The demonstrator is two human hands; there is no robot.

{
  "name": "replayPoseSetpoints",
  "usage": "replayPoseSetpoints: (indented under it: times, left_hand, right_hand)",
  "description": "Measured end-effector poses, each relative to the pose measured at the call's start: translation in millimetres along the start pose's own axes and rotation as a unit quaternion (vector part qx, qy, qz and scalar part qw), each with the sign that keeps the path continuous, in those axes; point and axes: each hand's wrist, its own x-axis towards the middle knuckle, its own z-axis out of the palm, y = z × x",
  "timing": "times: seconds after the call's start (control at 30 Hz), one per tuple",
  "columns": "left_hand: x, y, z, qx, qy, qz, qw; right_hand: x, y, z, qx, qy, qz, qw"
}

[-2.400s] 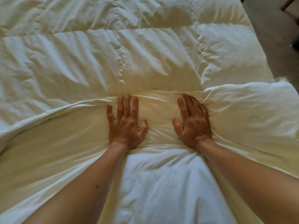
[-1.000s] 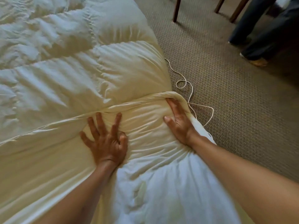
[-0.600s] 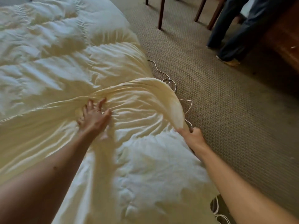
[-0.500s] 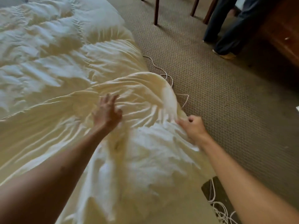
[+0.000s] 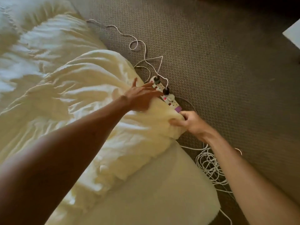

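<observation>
Duvet [image 5: 73,103] corner, pressed flat moments ago, now bunched at mattress [image 5: 154,184] edge. Right hand [image 5: 190,124] pinches corner; left hand [image 5: 142,97] spread flat on top, just beside. Sheet-covered surface bared under forearms; fold likely being redone.

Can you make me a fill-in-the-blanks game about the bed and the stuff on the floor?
1. ____ black plugs sit in the power strip.
2. The tangled cables on the carpet are ____ in colour.
3. The right hand pinches the duvet by its ____.

Missing words: two; white; corner.
</observation>
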Motion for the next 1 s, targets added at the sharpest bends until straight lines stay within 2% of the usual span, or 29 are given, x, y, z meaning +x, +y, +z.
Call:
replayPoseSetpoints:
  times: [0.07, 0.13, 0.3, 0.47, 0.57, 0.63, 0.83, 0.9, 1.0]
  left_hand:
    - [14.7, 9.9, 1.0, 0.0, 0.019, -0.001, 1.0]
    - [26.1, 10.7, 1.1, 0.007, 0.026, -0.011, 1.0]
    - [46.0, -6.8, 19.3, 0.08, -0.034, -0.051, 0.995]
    - [62.2, -27.3, 22.7, 0.119, -0.01, -0.039, 0.992]
    - [65.0, -34.5, 29.0, 0.106, 0.019, 0.018, 0.994]
    - [64.6, -48.2, 26.8, 0.081, 0.058, 0.061, 0.993]
    - [64.1, -158.7, 0.3, 0.18, 0.095, -0.014, 0.979]
    - [68.8, -168.1, -1.0, 0.207, 0.074, -0.036, 0.975]
    - [78.5, -168.1, -7.6, 0.222, 0.1, -0.011, 0.97]
  right_hand:
    - [-1.7, 7.1, -4.6, 0.108, 0.034, -0.058, 0.992]
    - [-4.2, 30.6, -1.9, 0.15, 0.052, -0.068, 0.985]
    - [15.8, 96.9, 19.9, 0.06, 0.14, 0.036, 0.988]
    - [53.5, 48.1, 19.9, -0.132, 0.167, 0.064, 0.975]
    - [71.4, -2.2, 27.2, -0.146, 0.217, -0.009, 0.965]
    - [88.8, -8.4, 42.3, -0.143, 0.232, -0.038, 0.961]
    - [101.5, 50.3, 61.6, -0.162, 0.242, 0.023, 0.956]
    - [107.5, 52.5, 60.5, -0.189, 0.243, 0.025, 0.951]
    - [110.2, 60.9, 62.2, -0.178, 0.242, 0.036, 0.953]
